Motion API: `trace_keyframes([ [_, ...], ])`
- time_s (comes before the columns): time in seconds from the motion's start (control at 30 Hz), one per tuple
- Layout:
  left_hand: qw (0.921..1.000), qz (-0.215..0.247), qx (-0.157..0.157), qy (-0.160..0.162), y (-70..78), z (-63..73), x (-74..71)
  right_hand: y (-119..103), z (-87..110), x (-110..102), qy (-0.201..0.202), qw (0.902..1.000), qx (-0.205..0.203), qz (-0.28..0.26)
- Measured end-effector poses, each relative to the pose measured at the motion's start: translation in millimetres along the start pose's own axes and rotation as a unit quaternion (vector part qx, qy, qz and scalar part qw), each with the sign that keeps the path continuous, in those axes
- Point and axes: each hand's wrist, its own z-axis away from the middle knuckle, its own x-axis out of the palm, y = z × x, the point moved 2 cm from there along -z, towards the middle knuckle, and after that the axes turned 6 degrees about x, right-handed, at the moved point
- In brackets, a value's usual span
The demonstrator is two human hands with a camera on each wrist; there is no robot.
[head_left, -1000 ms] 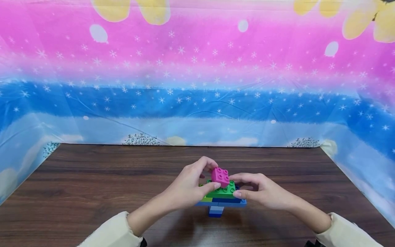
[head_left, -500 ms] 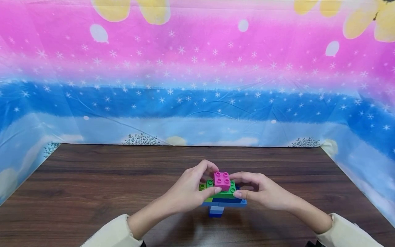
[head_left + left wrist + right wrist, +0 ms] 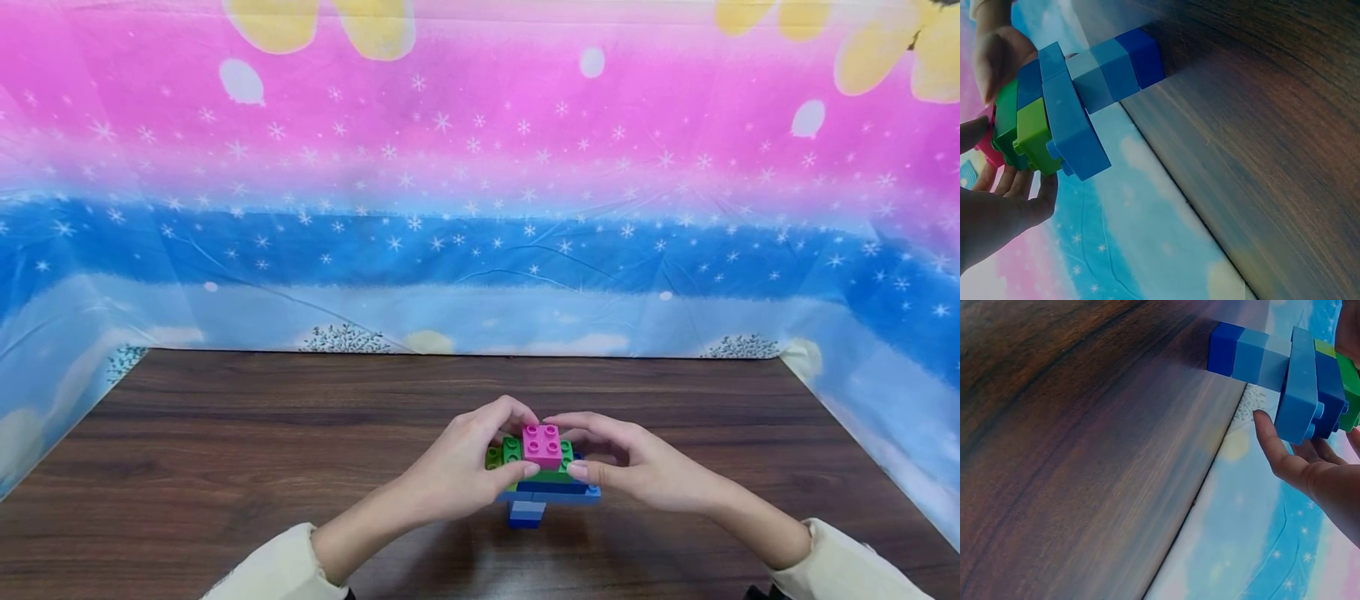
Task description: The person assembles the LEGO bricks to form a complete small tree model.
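Observation:
My left hand (image 3: 467, 465) pinches a pink building brick (image 3: 542, 450) with thumb in front and fingers behind. That brick sits level on top of a green brick (image 3: 512, 450), its studs upward; whether it is fully pressed down cannot be made out. The right hand (image 3: 648, 468) holds the green brick's right end between thumb and fingers. Below the green layer are a lime brick (image 3: 1035, 134) and a dark blue brick (image 3: 1330, 394). These rest on light blue bricks (image 3: 1075, 128), carried by a narrow stem of stacked blue bricks (image 3: 1249, 355) standing on the table.
The dark wood-grain table (image 3: 262, 442) extends around the brick build on all sides. A pink and blue snowflake cloth (image 3: 450, 167) hangs behind the table's far edge and along both sides.
My left hand has lowered the pink brick and brought it slightly right, turning it from tilted to level on the green brick. The right hand stays at the build, its index finger shifting toward the pink brick.

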Motion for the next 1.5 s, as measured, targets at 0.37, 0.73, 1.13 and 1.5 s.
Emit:
trace_keyframes([
  [0.37, 1.0000, -0.002, 0.006, 0.007, -0.2, 0.6, -0.6, -11, -4.5, 1, -0.023, 0.9985, 0.049, -0.004],
  [0.73, 0.9993, 0.027, 0.022, 0.015, -2.2, 1.1, -1.9, -13, -6.8, 1, -0.016, 0.9989, 0.045, -0.002],
  [1.13, 0.9992, 0.025, 0.021, 0.023, -3.0, 1.6, -1.4, -14, -7.3, 1, -0.010, 0.9994, 0.034, 0.007],
  [1.5, 0.9994, 0.007, 0.017, 0.031, -3.7, 2.7, -1.6, -15, -7.4, 0, -0.011, 0.9988, 0.048, 0.004],
])
